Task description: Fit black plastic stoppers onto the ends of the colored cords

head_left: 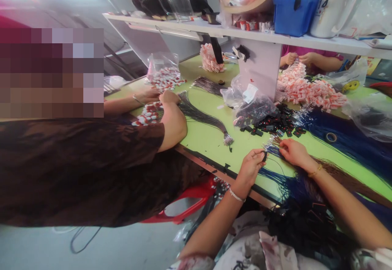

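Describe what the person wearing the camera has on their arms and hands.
Both forearms are bare, with no gloves. The left hand has a thin white band at the wrist; the right hand has a slim gold-coloured bracelet. The garment below is pale with a dark floral print.

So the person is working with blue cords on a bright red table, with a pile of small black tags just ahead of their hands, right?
Not quite: the table is light green, not red, as the head view shows. The rest holds: the left hand and right hand work with blue cords, and a pile of small black tags lies just ahead of them.
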The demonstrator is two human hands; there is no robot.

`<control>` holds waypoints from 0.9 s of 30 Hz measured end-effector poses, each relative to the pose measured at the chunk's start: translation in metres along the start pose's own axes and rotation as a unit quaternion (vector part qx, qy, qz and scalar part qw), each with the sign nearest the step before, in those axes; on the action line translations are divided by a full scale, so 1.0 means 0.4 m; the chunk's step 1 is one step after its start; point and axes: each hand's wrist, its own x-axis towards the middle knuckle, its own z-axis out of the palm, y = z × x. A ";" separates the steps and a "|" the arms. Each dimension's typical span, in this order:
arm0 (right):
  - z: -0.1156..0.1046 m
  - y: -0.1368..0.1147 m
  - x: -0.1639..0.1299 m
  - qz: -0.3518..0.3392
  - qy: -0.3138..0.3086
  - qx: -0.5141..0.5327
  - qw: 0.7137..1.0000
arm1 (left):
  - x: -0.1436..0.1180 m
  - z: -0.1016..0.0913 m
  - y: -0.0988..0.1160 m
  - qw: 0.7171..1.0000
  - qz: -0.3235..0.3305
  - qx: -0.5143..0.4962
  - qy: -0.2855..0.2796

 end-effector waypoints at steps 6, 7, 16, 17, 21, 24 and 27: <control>0.013 0.040 0.010 0.011 -0.043 -0.036 0.998 | 0.019 0.015 -0.019 0.999 -0.007 -0.039 -0.018; 0.012 0.039 0.008 0.009 -0.040 -0.045 0.998 | 0.022 0.016 -0.024 0.999 -0.006 -0.043 -0.019; -0.014 0.014 -0.001 -0.055 -0.046 -0.171 0.983 | 0.037 0.005 -0.041 0.998 -0.007 -0.056 -0.014; -0.014 0.013 -0.001 -0.066 -0.046 -0.168 0.982 | 0.036 0.004 -0.042 0.998 -0.007 -0.056 -0.015; -0.007 0.016 0.006 -0.074 -0.022 -0.068 0.995 | 0.033 0.006 -0.042 0.998 -0.006 -0.056 -0.018; 0.005 0.020 0.014 -0.092 0.007 0.049 0.995 | 0.032 0.007 -0.042 0.998 -0.006 -0.054 -0.021; 0.016 0.022 0.021 -0.116 0.035 0.120 0.985 | 0.033 0.007 -0.043 0.998 -0.006 -0.053 -0.022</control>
